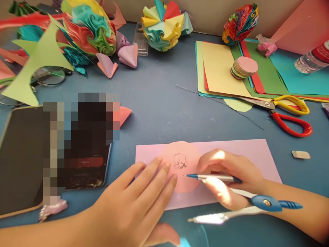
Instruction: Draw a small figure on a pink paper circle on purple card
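My left hand [138, 202] lies flat, fingers spread, pressing the left edge of a pink paper circle [183, 168] that rests on a light pink paper strip [244, 154]. A small dark drawing marks the middle of the circle. My right hand [228, 175] grips a blue and silver drawing compass [241, 195]; its pencil tip touches the circle just below the drawing, and its other leg points left over the blue table.
Red and yellow scissors [288, 113] and a white eraser [300, 154] lie to the right. Stacked coloured sheets [218, 68] carry a pile of paper circles [243, 67]. Paper flower balls [164, 24] line the back. A phone [87, 164] and tablet [20, 157] sit left.
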`<state>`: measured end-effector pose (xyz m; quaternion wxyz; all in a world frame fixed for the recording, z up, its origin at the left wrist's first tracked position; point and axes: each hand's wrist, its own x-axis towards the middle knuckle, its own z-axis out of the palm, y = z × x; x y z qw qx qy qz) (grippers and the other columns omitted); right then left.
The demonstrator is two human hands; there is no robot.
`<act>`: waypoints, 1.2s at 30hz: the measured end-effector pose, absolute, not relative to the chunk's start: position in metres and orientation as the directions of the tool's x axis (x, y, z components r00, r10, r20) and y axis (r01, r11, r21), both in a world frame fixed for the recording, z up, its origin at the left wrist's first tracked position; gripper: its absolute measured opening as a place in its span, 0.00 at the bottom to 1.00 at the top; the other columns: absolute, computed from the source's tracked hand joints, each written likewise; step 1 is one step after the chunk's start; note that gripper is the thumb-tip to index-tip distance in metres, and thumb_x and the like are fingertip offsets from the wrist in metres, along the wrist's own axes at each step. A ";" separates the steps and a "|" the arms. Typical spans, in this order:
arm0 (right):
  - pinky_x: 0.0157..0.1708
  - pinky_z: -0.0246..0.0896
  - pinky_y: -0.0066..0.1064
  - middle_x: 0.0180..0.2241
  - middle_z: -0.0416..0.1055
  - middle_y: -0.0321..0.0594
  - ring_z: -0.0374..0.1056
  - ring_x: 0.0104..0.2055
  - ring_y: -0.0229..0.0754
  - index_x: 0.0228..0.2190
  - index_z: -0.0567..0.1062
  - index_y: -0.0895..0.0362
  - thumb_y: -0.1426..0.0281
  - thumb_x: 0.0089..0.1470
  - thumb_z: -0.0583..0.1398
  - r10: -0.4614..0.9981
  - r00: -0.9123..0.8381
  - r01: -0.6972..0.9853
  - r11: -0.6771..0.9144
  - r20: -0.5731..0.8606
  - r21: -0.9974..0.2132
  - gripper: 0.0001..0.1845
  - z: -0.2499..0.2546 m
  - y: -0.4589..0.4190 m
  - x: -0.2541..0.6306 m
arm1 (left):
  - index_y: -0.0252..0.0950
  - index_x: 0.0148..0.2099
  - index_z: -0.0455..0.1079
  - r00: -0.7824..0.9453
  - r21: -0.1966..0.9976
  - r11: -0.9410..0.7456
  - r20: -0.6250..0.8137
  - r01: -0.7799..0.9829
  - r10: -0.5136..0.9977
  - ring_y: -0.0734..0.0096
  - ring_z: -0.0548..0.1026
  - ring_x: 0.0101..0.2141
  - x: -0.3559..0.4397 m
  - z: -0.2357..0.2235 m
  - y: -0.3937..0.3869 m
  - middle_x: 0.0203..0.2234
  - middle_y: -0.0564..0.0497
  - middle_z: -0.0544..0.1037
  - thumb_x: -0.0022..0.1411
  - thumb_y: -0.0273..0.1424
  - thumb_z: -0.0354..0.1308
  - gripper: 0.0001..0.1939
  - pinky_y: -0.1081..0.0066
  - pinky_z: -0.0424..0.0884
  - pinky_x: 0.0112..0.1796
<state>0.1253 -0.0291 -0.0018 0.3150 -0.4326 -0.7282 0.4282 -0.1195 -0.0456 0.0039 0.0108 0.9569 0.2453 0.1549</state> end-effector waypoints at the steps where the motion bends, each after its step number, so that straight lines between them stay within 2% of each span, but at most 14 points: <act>1: 0.14 0.52 0.24 0.16 0.64 0.30 0.58 0.15 0.32 0.33 0.67 0.53 0.70 0.57 0.54 0.920 -0.392 0.352 0.180 0.030 -0.918 0.03 0.001 -0.029 0.125 | 0.30 0.53 0.71 0.841 0.087 -0.885 0.278 0.458 0.463 0.53 0.72 0.51 -0.120 0.003 -0.046 0.49 0.43 0.76 0.63 0.50 0.50 0.30 0.59 0.66 0.50; 4: 0.15 0.57 0.26 0.18 0.70 0.33 0.64 0.17 0.35 0.36 0.68 0.53 0.67 0.56 0.58 0.950 -0.291 0.304 -0.022 -0.115 -0.953 0.04 0.011 -0.030 0.123 | 0.32 0.52 0.72 0.814 0.104 -0.868 0.309 0.485 0.492 0.55 0.72 0.51 -0.119 0.000 -0.048 0.50 0.43 0.76 0.64 0.49 0.50 0.28 0.60 0.65 0.51; 6: 0.18 0.61 0.27 0.21 0.74 0.36 0.69 0.20 0.38 0.36 0.69 0.52 0.67 0.55 0.60 0.962 -0.234 0.263 -0.074 -0.138 -0.962 0.05 0.014 -0.030 0.121 | 0.32 0.52 0.73 0.778 0.125 -0.847 0.347 0.516 0.525 0.54 0.71 0.52 -0.118 -0.002 -0.050 0.50 0.43 0.76 0.64 0.49 0.49 0.28 0.60 0.65 0.52; 8: 0.19 0.63 0.27 0.22 0.74 0.37 0.70 0.22 0.38 0.35 0.68 0.52 0.68 0.55 0.60 0.976 -0.181 0.248 -0.076 -0.123 -0.966 0.05 0.015 -0.030 0.120 | 0.33 0.52 0.72 0.801 0.121 -0.858 0.314 0.499 0.510 0.55 0.71 0.52 -0.119 -0.001 -0.049 0.50 0.43 0.75 0.64 0.49 0.49 0.28 0.61 0.66 0.51; 11: 0.19 0.64 0.27 0.21 0.72 0.36 0.69 0.22 0.38 0.34 0.67 0.53 0.71 0.55 0.60 0.981 -0.185 0.241 -0.006 -0.052 -0.971 0.05 0.012 -0.028 0.121 | 0.34 0.55 0.71 0.852 0.101 -0.882 0.231 0.460 0.471 0.56 0.71 0.52 -0.121 0.003 -0.047 0.52 0.45 0.74 0.64 0.48 0.50 0.27 0.62 0.68 0.50; 16: 0.17 0.61 0.25 0.22 0.69 0.36 0.67 0.21 0.35 0.29 0.65 0.55 0.79 0.52 0.54 0.866 -0.499 0.262 0.198 0.043 -0.945 0.07 0.010 -0.018 0.128 | 0.34 0.55 0.70 0.846 0.101 -0.878 0.235 0.468 0.478 0.55 0.71 0.52 -0.123 0.004 -0.046 0.51 0.43 0.74 0.64 0.48 0.51 0.27 0.60 0.69 0.50; 20: 0.20 0.62 0.23 0.24 0.70 0.36 0.67 0.23 0.34 0.32 0.66 0.54 0.81 0.51 0.51 0.810 -0.563 0.308 0.391 0.165 -0.867 0.11 0.006 -0.016 0.131 | 0.33 0.54 0.71 0.837 0.105 -0.875 0.257 0.472 0.483 0.56 0.72 0.51 -0.121 0.002 -0.047 0.50 0.43 0.75 0.64 0.47 0.51 0.26 0.61 0.68 0.49; 24: 0.21 0.64 0.26 0.22 0.69 0.35 0.67 0.23 0.37 0.36 0.68 0.52 0.78 0.51 0.53 0.766 -0.611 0.341 0.486 0.203 -0.805 0.12 0.008 -0.017 0.129 | 0.34 0.52 0.72 0.793 0.144 -0.849 0.305 0.508 0.527 0.57 0.71 0.51 -0.117 -0.003 -0.051 0.49 0.45 0.76 0.65 0.47 0.50 0.25 0.60 0.66 0.50; 30: 0.24 0.69 0.29 0.23 0.71 0.36 0.73 0.29 0.42 0.40 0.69 0.48 0.79 0.50 0.56 0.742 -0.648 0.429 0.542 0.172 -0.723 0.17 0.017 -0.018 0.127 | 0.37 0.52 0.72 0.730 0.192 -0.808 0.349 0.558 0.587 0.58 0.68 0.54 -0.112 -0.015 -0.058 0.50 0.48 0.75 0.65 0.46 0.49 0.23 0.59 0.64 0.53; 36: 0.25 0.70 0.28 0.25 0.72 0.36 0.73 0.27 0.42 0.39 0.70 0.48 0.79 0.49 0.57 0.751 -0.656 0.432 0.460 0.080 -0.776 0.17 0.015 -0.016 0.129 | 0.38 0.52 0.72 0.729 0.195 -0.814 0.367 0.548 0.579 0.58 0.69 0.53 -0.114 -0.011 -0.055 0.49 0.48 0.75 0.65 0.46 0.48 0.23 0.61 0.64 0.51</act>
